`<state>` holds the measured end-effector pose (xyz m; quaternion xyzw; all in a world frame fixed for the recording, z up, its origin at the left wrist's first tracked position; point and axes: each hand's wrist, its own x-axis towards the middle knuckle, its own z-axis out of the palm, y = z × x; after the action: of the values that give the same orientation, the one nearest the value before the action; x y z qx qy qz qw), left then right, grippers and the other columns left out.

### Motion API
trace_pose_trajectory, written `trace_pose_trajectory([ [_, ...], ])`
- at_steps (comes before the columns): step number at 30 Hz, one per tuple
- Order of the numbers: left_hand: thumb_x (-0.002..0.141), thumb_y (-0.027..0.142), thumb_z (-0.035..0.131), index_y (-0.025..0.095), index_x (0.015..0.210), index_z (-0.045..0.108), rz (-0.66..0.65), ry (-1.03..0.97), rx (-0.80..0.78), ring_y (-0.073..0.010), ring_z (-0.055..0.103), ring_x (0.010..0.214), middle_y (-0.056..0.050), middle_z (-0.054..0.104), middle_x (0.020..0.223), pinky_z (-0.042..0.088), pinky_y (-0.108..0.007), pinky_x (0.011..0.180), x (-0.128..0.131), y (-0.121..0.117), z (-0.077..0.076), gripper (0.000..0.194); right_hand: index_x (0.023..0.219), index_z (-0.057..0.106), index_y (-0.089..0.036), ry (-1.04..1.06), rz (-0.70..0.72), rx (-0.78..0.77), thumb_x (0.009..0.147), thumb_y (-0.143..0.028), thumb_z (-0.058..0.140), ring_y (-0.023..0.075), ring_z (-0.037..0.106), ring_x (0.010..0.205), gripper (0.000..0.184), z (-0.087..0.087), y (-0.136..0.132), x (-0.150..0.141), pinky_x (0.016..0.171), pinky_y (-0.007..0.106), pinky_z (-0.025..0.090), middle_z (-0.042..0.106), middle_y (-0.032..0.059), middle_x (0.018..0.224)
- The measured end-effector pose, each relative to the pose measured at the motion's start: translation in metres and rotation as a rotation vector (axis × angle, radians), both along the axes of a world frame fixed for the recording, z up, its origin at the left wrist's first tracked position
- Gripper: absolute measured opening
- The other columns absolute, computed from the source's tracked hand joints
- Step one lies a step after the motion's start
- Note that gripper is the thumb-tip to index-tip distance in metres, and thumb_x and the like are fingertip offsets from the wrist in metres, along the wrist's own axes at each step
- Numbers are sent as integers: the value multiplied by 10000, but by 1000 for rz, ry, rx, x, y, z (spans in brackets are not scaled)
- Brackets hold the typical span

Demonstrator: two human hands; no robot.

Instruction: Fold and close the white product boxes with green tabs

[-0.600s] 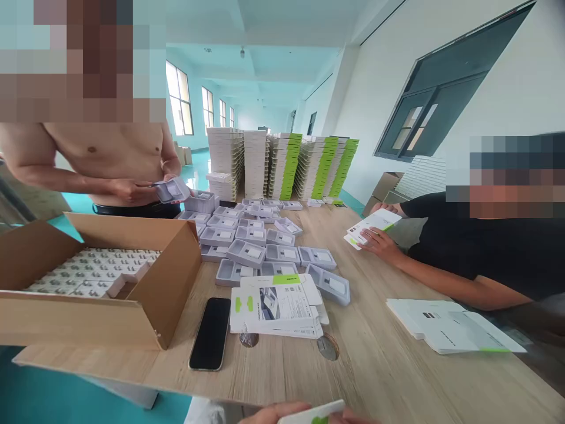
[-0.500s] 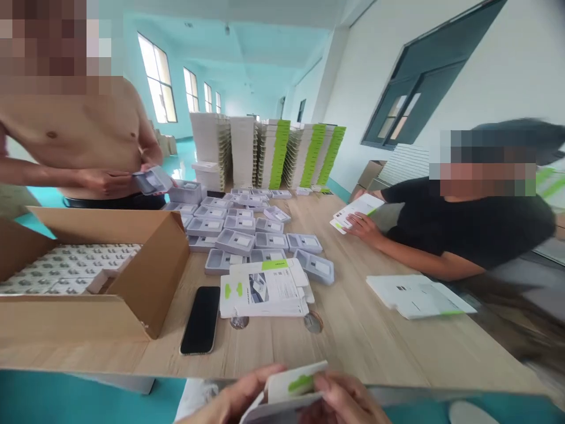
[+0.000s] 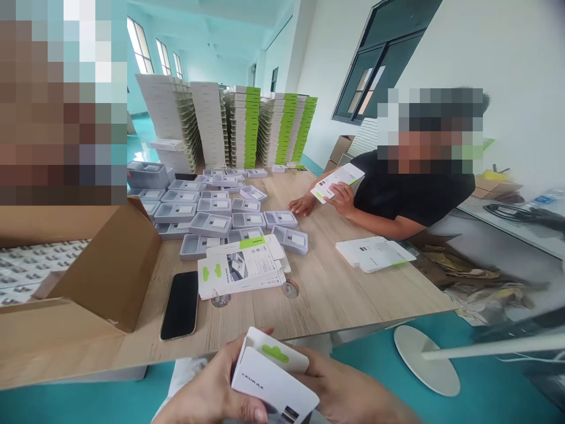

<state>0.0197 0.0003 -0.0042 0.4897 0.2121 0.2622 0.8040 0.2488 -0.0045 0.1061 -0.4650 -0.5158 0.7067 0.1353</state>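
Both my hands hold a small white carton (image 3: 273, 377) with a green mark at the bottom of the view, below the table edge. My left hand (image 3: 212, 391) wraps its left side, thumb on the front face. My right hand (image 3: 348, 394) grips its right side. On the wooden table (image 3: 335, 288) just ahead lies a stack of flat white and green cartons (image 3: 241, 271) beside a black phone (image 3: 179, 305). Several grey trays (image 3: 212, 222) with white inserts spread behind them.
An open cardboard box (image 3: 88, 277) of small white parts stands at left. Tall stacks of white and green boxes (image 3: 247, 126) line the far end. A person in black (image 3: 410, 188) at right holds a carton; flat cartons (image 3: 375, 254) lie near them. A white round base (image 3: 426, 359) sits on the floor.
The view has swung right and down. My hands and the carton have come further into view, the carton now turned with its white face towards me. The person at right raised a carton.
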Motion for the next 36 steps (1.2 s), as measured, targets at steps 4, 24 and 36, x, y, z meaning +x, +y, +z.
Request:
trace_pose_trajectory([
  [4, 620, 591, 1014, 386, 1502, 502, 481, -27, -9, -342, 719, 1192, -103, 627, 1514, 585, -447, 967, 10, -23, -13, 1040, 1026, 851, -227, 79, -90, -101, 664, -688, 886, 60, 518, 487, 587, -14, 5, 3, 409, 177, 369, 748, 17, 937],
  [24, 932, 856, 487, 221, 1068, 835, 979, 597, 234, -357, 750, 1019, -145, 836, 1057, 595, -476, 978, 19, -24, -29, 737, 806, 707, -201, 40, 43, -140, 821, -328, 621, 23, 379, 290, 154, -58, 36, -23, 375, 139, 353, 591, -71, 545],
  [36, 898, 898, 474, 251, 1172, 822, 1011, 615, 130, -380, 729, 1217, -116, 840, 1148, 568, -514, 1141, 29, -17, -46, 784, 1392, 698, -263, -212, -424, 336, 1066, -472, 448, 238, 729, 944, 461, -90, 4, -28, 788, 312, 594, 780, 76, 1073],
])
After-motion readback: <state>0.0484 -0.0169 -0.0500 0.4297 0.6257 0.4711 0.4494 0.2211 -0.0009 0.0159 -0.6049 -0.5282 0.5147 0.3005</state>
